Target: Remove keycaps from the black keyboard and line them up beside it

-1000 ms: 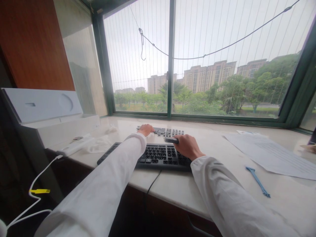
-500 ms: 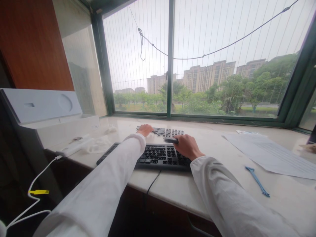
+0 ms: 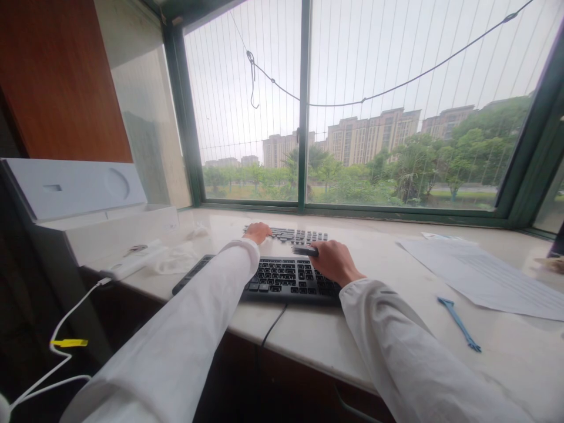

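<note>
A black keyboard [image 3: 282,277] lies on the pale stone sill [image 3: 379,329] in front of me, its cable dropping over the front edge. Behind it lies a spread of loose dark keycaps [image 3: 299,235]. My left hand [image 3: 258,232] rests at the left end of those keycaps, fingers curled down among them. My right hand [image 3: 333,261] hovers over the keyboard's far right part, closed on a small dark flat object [image 3: 305,250], likely a keycap.
An open white box [image 3: 88,202] stands at the left, with a white device [image 3: 132,263], a white cable [image 3: 66,320] and crumpled plastic wrap [image 3: 176,257]. Paper sheets [image 3: 484,273] and a blue keycap puller [image 3: 460,324] lie at the right. Window glass rises behind the sill.
My left hand has shifted slightly back and left over the loose keycaps. My right hand and the keyboard stay where they were.
</note>
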A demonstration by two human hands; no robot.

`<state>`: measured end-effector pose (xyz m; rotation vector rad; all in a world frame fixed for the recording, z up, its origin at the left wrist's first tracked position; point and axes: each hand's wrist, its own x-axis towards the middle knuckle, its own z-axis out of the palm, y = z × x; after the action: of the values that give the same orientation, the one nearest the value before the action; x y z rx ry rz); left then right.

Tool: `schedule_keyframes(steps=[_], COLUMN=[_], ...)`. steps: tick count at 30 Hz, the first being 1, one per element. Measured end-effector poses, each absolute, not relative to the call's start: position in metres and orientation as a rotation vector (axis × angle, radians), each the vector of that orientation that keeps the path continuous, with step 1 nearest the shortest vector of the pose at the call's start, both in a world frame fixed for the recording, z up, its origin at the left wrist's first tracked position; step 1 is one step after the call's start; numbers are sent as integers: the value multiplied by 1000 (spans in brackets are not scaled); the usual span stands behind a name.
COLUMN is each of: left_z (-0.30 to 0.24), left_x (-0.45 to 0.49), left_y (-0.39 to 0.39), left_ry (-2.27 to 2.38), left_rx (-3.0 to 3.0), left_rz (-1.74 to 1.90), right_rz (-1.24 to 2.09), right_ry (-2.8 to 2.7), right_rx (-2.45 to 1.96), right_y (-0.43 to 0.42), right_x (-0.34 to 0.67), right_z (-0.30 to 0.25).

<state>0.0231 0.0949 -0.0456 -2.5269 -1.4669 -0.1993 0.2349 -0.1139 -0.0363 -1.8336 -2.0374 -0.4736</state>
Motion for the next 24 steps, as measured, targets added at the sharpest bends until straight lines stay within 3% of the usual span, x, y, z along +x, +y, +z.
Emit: schedule_keyframes(steps=[24], left_z=[-36], left_x=[48], left_y=[92], left_ry=[-1554], left_rx=[-2469], left_rz=[-175], right_rz=[-470], right_ry=[-2035], right_rx=[-1846], right_y=[-115], right_x=[235], right_z=[-34])
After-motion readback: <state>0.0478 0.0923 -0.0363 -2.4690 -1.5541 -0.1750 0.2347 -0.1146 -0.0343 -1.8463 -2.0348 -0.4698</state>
